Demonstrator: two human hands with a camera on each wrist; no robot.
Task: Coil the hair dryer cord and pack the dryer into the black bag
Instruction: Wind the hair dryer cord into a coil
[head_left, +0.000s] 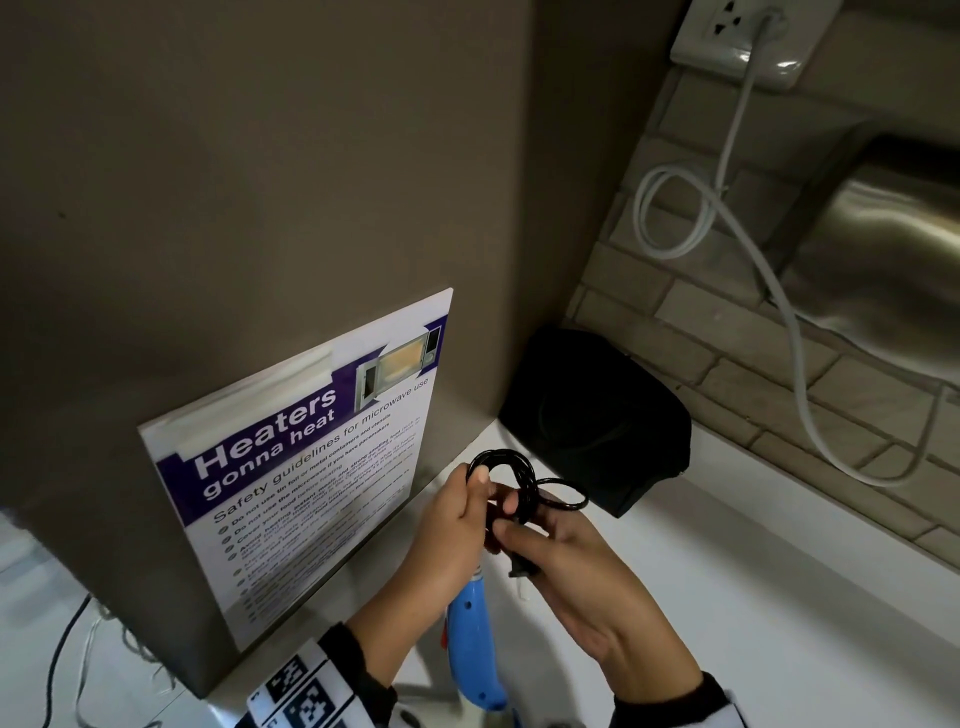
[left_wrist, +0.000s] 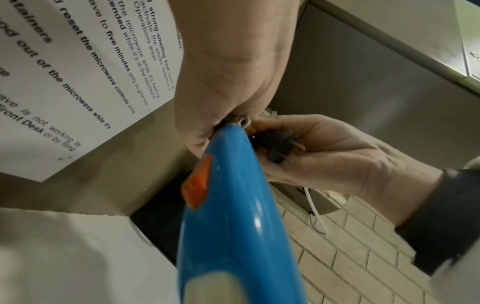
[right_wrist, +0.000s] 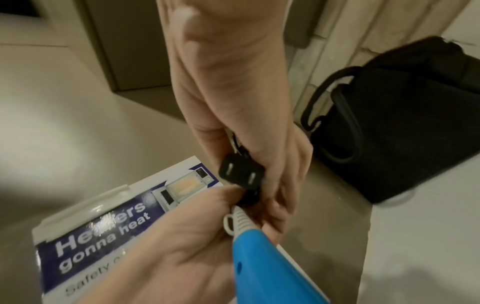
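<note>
Dim indoor light, wide-angle bending, motion blur in both wrist views.

We count one blue hair dryer (head_left: 475, 644), one black cord (head_left: 511, 480) wound in several loops and ending in one plug (right_wrist: 241, 171) with two flat prongs. One black bag (head_left: 597, 421) sits on the counter (head_left: 753, 597). We see two hands, one microwave safety poster (head_left: 311, 457), one white wall socket (head_left: 748, 36) and one white cable (head_left: 727, 218).

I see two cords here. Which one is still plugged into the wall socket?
The white cord, which loops down the brick wall from the socket. The black cord is coiled in the hands, its plug free with bare prongs.
</note>
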